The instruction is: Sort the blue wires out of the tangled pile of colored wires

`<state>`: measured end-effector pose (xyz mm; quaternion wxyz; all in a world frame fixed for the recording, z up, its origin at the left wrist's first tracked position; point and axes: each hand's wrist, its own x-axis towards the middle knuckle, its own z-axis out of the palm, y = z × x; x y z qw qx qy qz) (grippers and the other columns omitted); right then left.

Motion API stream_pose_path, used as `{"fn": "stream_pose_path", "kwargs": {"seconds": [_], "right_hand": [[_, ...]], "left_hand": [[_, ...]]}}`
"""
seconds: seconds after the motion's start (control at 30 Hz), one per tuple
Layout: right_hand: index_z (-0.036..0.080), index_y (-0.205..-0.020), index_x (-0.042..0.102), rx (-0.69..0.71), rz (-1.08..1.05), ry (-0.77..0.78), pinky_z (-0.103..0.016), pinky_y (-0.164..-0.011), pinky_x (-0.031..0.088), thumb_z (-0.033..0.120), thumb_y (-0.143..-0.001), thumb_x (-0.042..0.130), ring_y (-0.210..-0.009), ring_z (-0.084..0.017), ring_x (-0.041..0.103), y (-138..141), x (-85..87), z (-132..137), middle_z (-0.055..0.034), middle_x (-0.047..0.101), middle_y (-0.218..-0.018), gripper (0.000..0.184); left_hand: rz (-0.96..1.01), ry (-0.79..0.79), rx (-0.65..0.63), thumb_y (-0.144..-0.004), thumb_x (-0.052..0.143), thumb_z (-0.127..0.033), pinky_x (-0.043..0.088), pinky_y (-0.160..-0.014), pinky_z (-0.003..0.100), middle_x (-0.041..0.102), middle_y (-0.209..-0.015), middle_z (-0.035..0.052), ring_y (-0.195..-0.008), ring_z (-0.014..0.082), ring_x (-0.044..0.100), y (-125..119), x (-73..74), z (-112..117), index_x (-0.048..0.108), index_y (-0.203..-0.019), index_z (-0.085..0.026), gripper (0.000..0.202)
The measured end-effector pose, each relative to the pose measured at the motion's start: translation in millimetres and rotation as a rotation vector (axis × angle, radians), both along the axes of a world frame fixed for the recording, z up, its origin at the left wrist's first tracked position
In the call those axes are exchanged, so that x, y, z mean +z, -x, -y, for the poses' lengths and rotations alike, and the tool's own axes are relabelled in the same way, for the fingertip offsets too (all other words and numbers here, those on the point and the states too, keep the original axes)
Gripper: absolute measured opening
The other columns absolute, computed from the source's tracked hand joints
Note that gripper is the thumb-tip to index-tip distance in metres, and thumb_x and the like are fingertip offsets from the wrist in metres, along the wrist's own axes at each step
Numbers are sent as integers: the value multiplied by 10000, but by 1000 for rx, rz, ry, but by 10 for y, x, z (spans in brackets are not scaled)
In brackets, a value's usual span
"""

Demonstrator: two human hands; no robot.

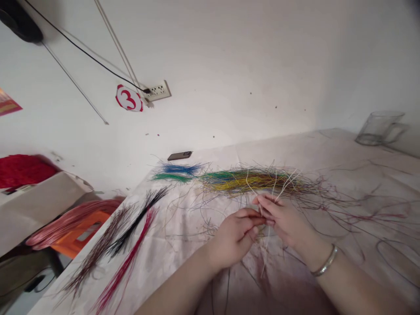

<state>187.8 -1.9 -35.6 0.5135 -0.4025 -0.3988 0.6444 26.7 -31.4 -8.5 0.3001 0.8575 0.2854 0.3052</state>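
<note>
Several thin white wires (285, 183) fan upward from between my fingers, and some ends hang below. My left hand (236, 234) pinches them from the left, fingertips pressed together. My right hand (280, 217), with a silver bangle on its wrist, grips the same wires close beside it, and the fingertips of both hands meet. Where the wires cross is partly hidden by the fingers. Just beyond my hands lies a long bundle of yellow, green, blue and dark wires (244, 181), with loose strands trailing to the right.
A blue bundle (180, 169) and a green bundle (172, 177) lie farther left. Black (141, 219), brown (101, 249) and red (131, 258) bundles lie near the left edge. A phone (180, 155) rests by the wall; a glass mug (377, 129) stands far right. Pink strands (75, 218) cover an orange stool (83, 234).
</note>
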Motion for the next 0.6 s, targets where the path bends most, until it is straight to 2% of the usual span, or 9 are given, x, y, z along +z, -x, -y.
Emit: {"fn": "stream_pose_path", "kwargs": {"seconds": [0.1,0.23,0.43,0.5,0.6], "right_hand": [[181,-733,597,51,-119,9,-218,-428,164,454,-723,701,-477,-54,239,-27,49,2,55,411,-598,293],[179,-727,564,90,-182,24,-205,-417,169,429,-753,682,-477,-36,241,-52,87,10,37,475,-711,277],[176,-746,599,52,-231,80,-185,-398,194,445,-756,671,-453,-42,246,-47,27,-25,62,376,-591,279],[174,-776,625,3,-255,83,-185,-397,232,461,-768,649,-451,-49,266,-48,5,-52,59,384,-587,288],[174,-769,633,-108,-287,55,-209,-483,379,446,-782,629,-540,-86,419,-47,-3,-83,21,489,-637,272]], "left_hand": [[83,106,16,-937,388,-220,425,-962,350,587,-1112,109,-1077,185,536,3,-37,-20,642,-1138,-179,326],[144,200,31,-944,396,-304,454,-909,356,608,-1079,104,-1026,196,554,17,-88,-50,676,-1069,-180,331],[144,271,73,-933,409,-385,473,-878,364,631,-1050,92,-988,200,581,46,-110,-61,697,-1007,-205,347],[127,297,59,-927,421,-395,482,-866,363,636,-1050,95,-984,203,589,46,-102,-56,699,-998,-204,345],[87,321,22,-923,433,-386,486,-850,351,646,-1020,97,-959,199,601,34,-87,-42,702,-979,-190,337]]}}
